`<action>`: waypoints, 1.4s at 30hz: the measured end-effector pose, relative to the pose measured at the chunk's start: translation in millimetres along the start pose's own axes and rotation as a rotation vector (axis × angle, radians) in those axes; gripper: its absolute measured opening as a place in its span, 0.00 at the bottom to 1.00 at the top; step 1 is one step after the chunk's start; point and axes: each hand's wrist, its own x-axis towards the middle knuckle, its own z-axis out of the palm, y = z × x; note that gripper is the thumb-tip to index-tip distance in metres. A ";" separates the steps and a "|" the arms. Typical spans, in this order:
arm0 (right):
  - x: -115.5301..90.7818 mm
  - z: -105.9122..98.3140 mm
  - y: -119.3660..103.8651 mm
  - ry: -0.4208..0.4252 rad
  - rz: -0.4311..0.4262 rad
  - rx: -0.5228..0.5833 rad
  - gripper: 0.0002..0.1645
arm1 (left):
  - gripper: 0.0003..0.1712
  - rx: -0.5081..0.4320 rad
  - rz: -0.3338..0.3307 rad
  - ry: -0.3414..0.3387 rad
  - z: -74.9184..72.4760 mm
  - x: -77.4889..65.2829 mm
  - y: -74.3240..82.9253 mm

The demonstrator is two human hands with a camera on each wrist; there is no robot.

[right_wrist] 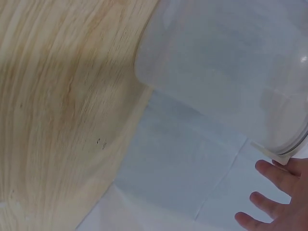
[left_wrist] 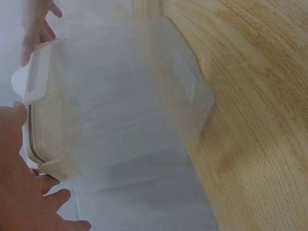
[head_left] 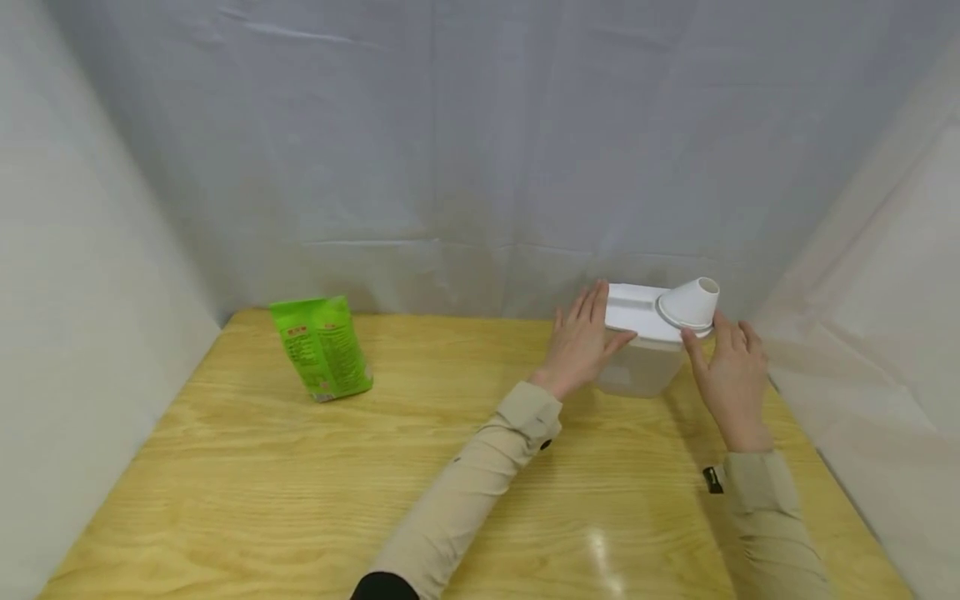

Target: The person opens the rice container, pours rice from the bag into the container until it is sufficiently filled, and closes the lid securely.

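A translucent plastic storage container (head_left: 637, 367) stands upright at the back right of the table. On it sits a white lid (head_left: 633, 312), topped at its right end by a white cone-shaped cap (head_left: 692, 302). My left hand (head_left: 581, 342) touches the lid's left end, thumb along the front edge; in the left wrist view, the fingers (left_wrist: 57, 198) spread beside a clip (left_wrist: 42, 77) on the lid's long side. My right hand (head_left: 729, 375) touches the right end, thumb near the cap. Its fingers (right_wrist: 276, 175) are spread in the right wrist view, one touching the rim.
A green printed bag (head_left: 322, 348) stands on the left part of the wooden table (head_left: 300, 483). Pale sheeting (head_left: 450, 150) rises behind the table and along both sides. A small black tag (head_left: 712, 480) shows beside the right sleeve.
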 end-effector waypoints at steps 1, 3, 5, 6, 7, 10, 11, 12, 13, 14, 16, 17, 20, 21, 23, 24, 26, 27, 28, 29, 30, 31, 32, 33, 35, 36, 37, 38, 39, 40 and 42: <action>0.2 0.5 -0.2 0.004 -0.005 -0.009 0.46 | 0.50 0.005 0.001 0.001 0.9 0.5 -0.7; 0.6 0.9 -1.5 0.003 -0.012 -0.025 0.46 | 0.49 0.011 -0.007 0.002 2.4 1.0 -2.4; 0.9 0.8 -3.9 0.008 -0.027 -0.038 0.45 | 0.49 0.016 -0.014 0.009 3.0 1.4 -3.9; 1.1 1.0 -4.8 0.011 -0.037 -0.044 0.45 | 0.49 0.023 -0.016 0.012 3.0 1.4 -4.6; 1.1 1.3 -5.6 0.011 -0.040 -0.047 0.45 | 0.48 0.031 -0.018 0.015 2.7 1.3 -5.1; 0.9 3.0 -7.1 0.032 -0.057 -0.048 0.44 | 0.48 0.040 -0.018 0.021 0.1 0.7 -5.7; 1.1 3.7 -7.3 0.036 -0.066 -0.052 0.44 | 0.48 0.047 -0.018 0.020 -0.8 0.5 -5.9; 1.2 4.4 -7.4 0.041 -0.076 -0.053 0.43 | 0.48 0.052 -0.020 0.017 -1.5 0.5 -6.3; 1.4 5.0 -7.6 0.045 -0.082 -0.055 0.43 | 0.48 0.054 -0.023 0.015 -2.2 0.4 -6.8; 1.7 5.5 -7.7 0.050 -0.094 -0.060 0.43 | 0.48 0.052 -0.027 0.013 -2.9 0.4 -7.2; 2.0 6.5 -7.4 0.058 -0.113 -0.070 0.43 | 0.48 0.046 -0.035 0.011 -3.6 0.2 -8.2; 1.9 6.7 -7.5 0.065 -0.121 -0.074 0.43 | 0.48 0.044 -0.039 0.012 -3.9 0.0 -8.7; 1.4 7.8 -8.1 0.085 -0.138 -0.083 0.43 | 0.48 0.030 -0.045 0.018 -4.2 -0.9 -10.1; 1.0 8.5 -8.3 0.093 -0.141 -0.083 0.43 | 0.48 0.026 -0.043 0.021 -4.2 -1.3 -10.7; -0.3 8.3 -10.4 0.102 -0.146 -0.082 0.43 | 0.48 0.017 -0.043 0.023 -4.3 -2.2 -11.5; -0.9 8.2 -11.3 0.104 -0.147 -0.079 0.42 | 0.48 0.012 -0.043 0.024 -4.3 -2.7 -11.9; -2.1 7.4 -13.6 0.107 -0.148 -0.075 0.41 | 0.48 0.002 -0.044 0.023 -4.7 -3.7 -12.3; -2.3 7.5 -14.4 0.110 -0.150 -0.072 0.41 | 0.48 -0.001 -0.043 0.022 -5.1 -4.4 -12.7; -2.6 6.9 -15.8 0.113 -0.154 -0.070 0.41 | 0.48 -0.005 -0.043 0.022 -5.3 -4.9 -13.0; -2.6 7.1 -16.3 0.118 -0.161 -0.071 0.40 | 0.48 -0.008 -0.041 0.021 -5.8 -5.6 -13.4; -2.8 7.3 -16.7 0.124 -0.166 -0.071 0.40 | 0.48 -0.011 -0.039 0.022 -6.2 -6.2 -13.6; -2.9 7.6 -16.9 0.131 -0.174 -0.073 0.40 | 0.48 -0.014 -0.036 0.020 -6.7 -7.0 -14.0; -2.9 8.0 -17.1 0.139 -0.183 -0.074 0.41 | 0.48 -0.016 -0.032 0.020 -7.2 -7.6 -14.4; -3.0 8.4 -17.3 0.147 -0.191 -0.075 0.41 | 0.48 -0.019 -0.028 0.023 -7.6 -8.3 -14.9; -3.3 9.3 -17.8 0.162 -0.210 -0.075 0.41 | 0.47 -0.020 -0.021 0.029 -8.8 -9.9 -16.0; -3.5 9.5 -18.3 0.170 -0.218 -0.074 0.42 | 0.47 -0.020 -0.020 0.034 -9.0 -10.5 -16.7; -3.6 9.7 -18.7 0.176 -0.226 -0.073 0.42 | 0.47 -0.021 -0.018 0.035 -9.4 -11.1 -17.3; -3.7 9.9 -19.2 0.180 -0.233 -0.071 0.42 | 0.47 -0.019 -0.015 0.042 -9.6 -11.7 -18.0; -3.8 9.9 -19.7 0.185 -0.239 -0.070 0.43 | 0.47 -0.020 -0.012 0.047 -9.8 -12.2 -18.7; -3.9 10.1 -20.0 0.188 -0.244 -0.070 0.43 | 0.47 -0.018 -0.012 0.050 -10.0 -12.8 -19.2; -3.8 10.3 -20.5 0.192 -0.251 -0.072 0.44 | 0.47 -0.018 -0.011 0.053 -10.3 -13.6 -20.0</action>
